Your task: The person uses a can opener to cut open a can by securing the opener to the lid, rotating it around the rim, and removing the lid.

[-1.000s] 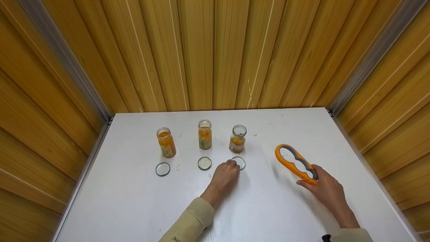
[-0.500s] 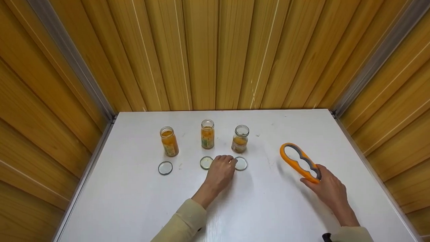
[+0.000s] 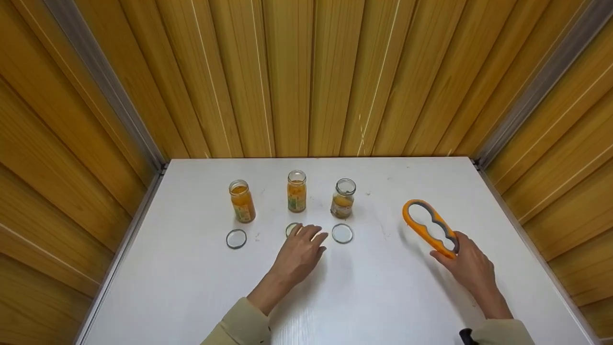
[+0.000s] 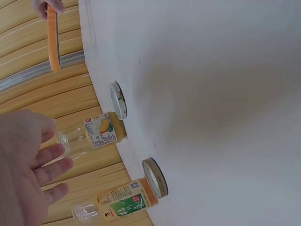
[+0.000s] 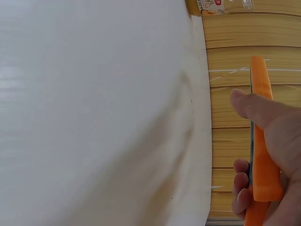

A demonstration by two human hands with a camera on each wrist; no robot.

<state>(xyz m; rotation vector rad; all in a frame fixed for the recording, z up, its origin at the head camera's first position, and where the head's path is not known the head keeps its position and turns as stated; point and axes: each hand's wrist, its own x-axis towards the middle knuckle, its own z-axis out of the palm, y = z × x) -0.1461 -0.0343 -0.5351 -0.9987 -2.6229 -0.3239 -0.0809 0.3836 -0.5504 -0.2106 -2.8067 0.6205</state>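
My left hand (image 3: 297,254) hovers above the table with its fingers spread and nothing between them. It partly covers the middle lid (image 3: 291,229) in the head view. To its right lies another lid (image 3: 342,233), flat on the table. My right hand (image 3: 471,266) grips one end of an orange and grey jar opener (image 3: 431,229) and holds it raised over the table. Behind the lids stand three lidless glass jars: a left jar (image 3: 242,203) and a middle jar (image 3: 297,194) with orange contents, and a right jar (image 3: 343,199) that is partly filled.
A third lid (image 3: 236,238) lies before the left jar. The white table (image 3: 383,297) ends at a wood-patterned back wall (image 3: 306,86), with similar walls on both sides.
My left hand has drawn back leftward from the right lid, and its fingers have spread apart. The right hand still holds the jar opener, tilted slightly more upright.
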